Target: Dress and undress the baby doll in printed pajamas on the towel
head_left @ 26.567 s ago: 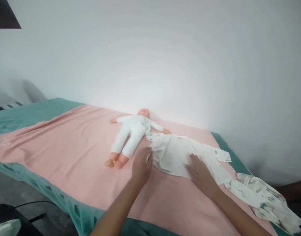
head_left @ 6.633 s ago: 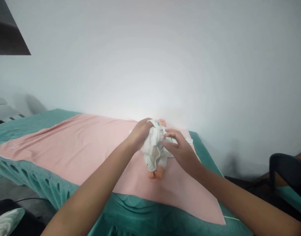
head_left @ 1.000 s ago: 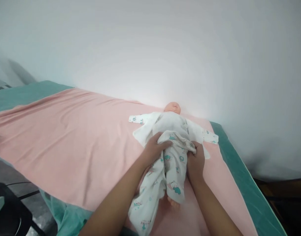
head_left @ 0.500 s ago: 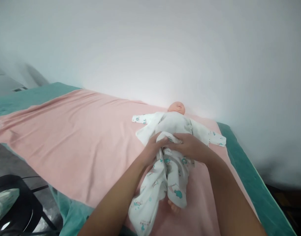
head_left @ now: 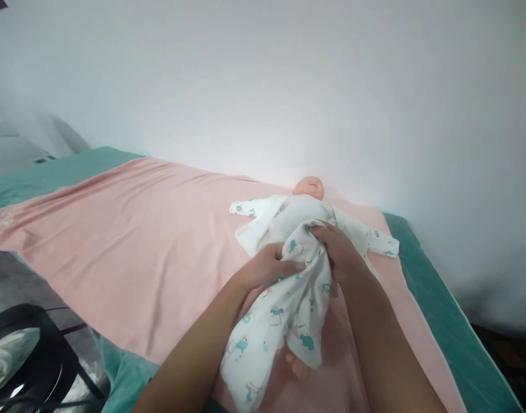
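A baby doll [head_left: 308, 187] lies on its back, its head toward the wall and its arms spread out in a white printed top [head_left: 295, 212]. White baby pants [head_left: 276, 315] with teal animal prints are over its legs, and one bare foot [head_left: 297, 365] shows below the right-hand cuff. The other foot is out of sight. My left hand [head_left: 267, 265] grips the side of the pants, thumb on top and fingertips hidden by the cloth. Near the doll's belly, my right hand [head_left: 336, 246] pinches the bunched waistband.
A pink blanket [head_left: 129, 246] lies under the doll, over a teal cover [head_left: 443, 298] that shows along the edges. At the lower left stands a black chair [head_left: 51, 355] with a white package [head_left: 13, 355] on it. A white wall [head_left: 263, 86] rises behind.
The waistband has gone up toward the doll's belly with my right hand, and the pants' front now spreads over the waist. My left hand has shifted slightly down along the side.
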Action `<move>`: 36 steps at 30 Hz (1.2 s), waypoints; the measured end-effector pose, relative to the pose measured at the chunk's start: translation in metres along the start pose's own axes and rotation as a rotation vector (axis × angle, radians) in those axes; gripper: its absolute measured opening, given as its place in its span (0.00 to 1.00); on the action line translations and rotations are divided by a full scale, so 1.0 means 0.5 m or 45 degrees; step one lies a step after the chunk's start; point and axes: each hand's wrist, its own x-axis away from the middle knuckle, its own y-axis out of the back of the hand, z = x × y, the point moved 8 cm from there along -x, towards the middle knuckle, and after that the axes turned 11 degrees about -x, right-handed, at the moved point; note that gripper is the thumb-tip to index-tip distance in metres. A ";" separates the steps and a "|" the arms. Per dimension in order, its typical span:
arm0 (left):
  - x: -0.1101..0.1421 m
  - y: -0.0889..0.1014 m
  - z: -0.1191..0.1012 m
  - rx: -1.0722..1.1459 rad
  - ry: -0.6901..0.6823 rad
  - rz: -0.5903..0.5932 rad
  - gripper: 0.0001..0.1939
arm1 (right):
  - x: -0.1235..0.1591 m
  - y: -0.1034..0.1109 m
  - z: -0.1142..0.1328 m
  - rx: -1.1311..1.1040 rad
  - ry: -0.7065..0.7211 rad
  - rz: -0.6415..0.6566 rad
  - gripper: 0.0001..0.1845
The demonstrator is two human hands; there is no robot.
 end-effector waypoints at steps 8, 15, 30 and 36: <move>-0.006 0.028 -0.006 0.359 -0.147 -0.243 0.28 | 0.013 -0.025 0.014 0.545 0.229 -0.043 0.14; -0.001 0.050 0.001 0.344 -0.077 -0.365 0.28 | 0.040 -0.062 -0.008 0.858 0.073 0.368 0.15; 0.016 0.002 0.009 0.118 0.049 -0.107 0.23 | 0.016 -0.022 -0.003 0.250 0.038 0.050 0.17; 0.033 0.010 -0.030 0.302 -0.013 -0.192 0.26 | 0.044 -0.058 -0.009 0.613 -0.031 0.322 0.16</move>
